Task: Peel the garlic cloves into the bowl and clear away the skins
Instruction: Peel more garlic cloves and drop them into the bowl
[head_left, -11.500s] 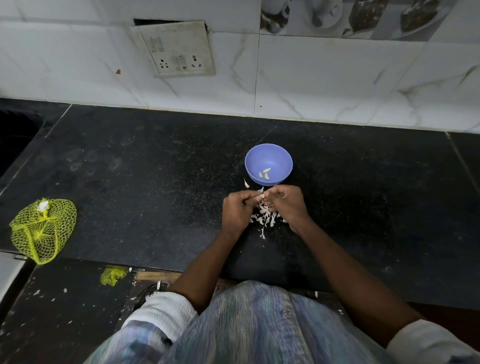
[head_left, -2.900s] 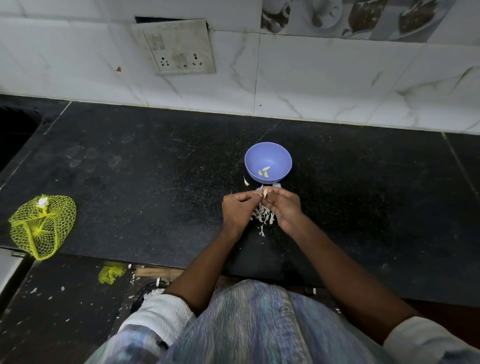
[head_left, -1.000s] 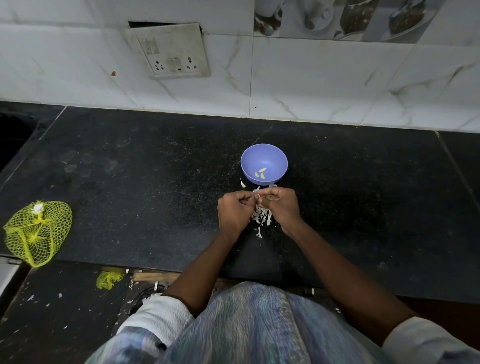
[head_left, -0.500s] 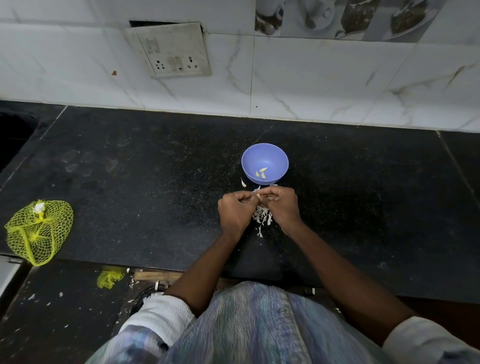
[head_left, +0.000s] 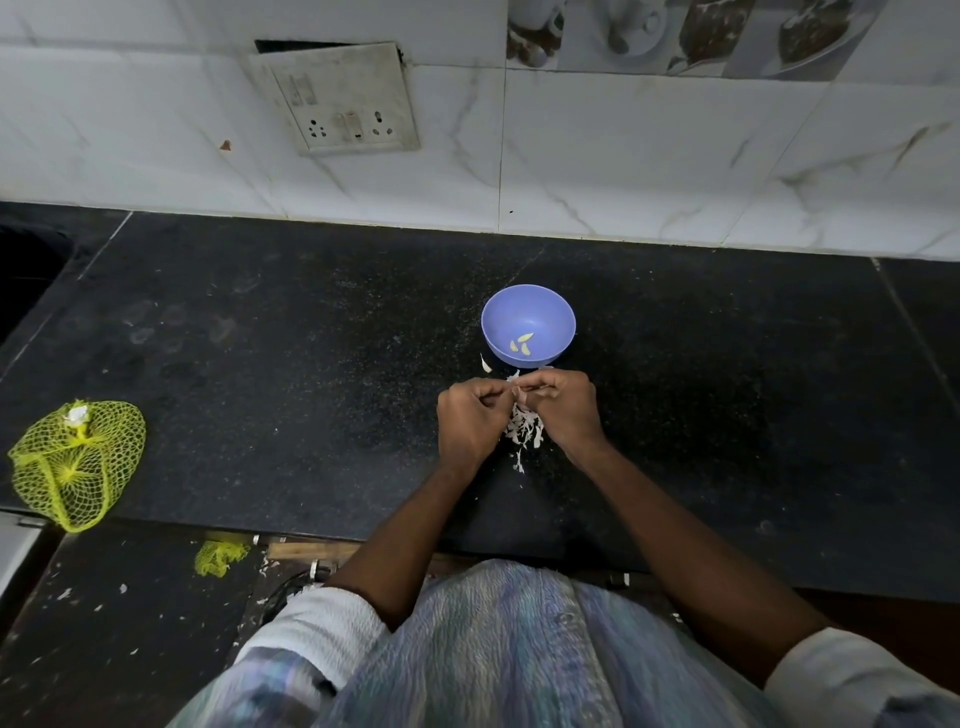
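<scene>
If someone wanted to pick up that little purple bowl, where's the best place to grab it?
Probably by the far rim of the purple bowl, coming from above or from the wall side. It stands upright with its mouth open, and both hands work close against its near side, so the far rim is the free edge.

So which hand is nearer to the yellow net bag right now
The left hand. It sits well right of the yellow net bag, while the right hand lies farther right, just beyond the left hand.

— What sort of place is this?
— A home kitchen: dark stone counter (head_left: 260, 364), white marble-look wall tiles (head_left: 623, 171) behind, a socket plate (head_left: 340, 101) on the far wall, picture tiles of crockery (head_left: 675, 31) at the far right.
</scene>
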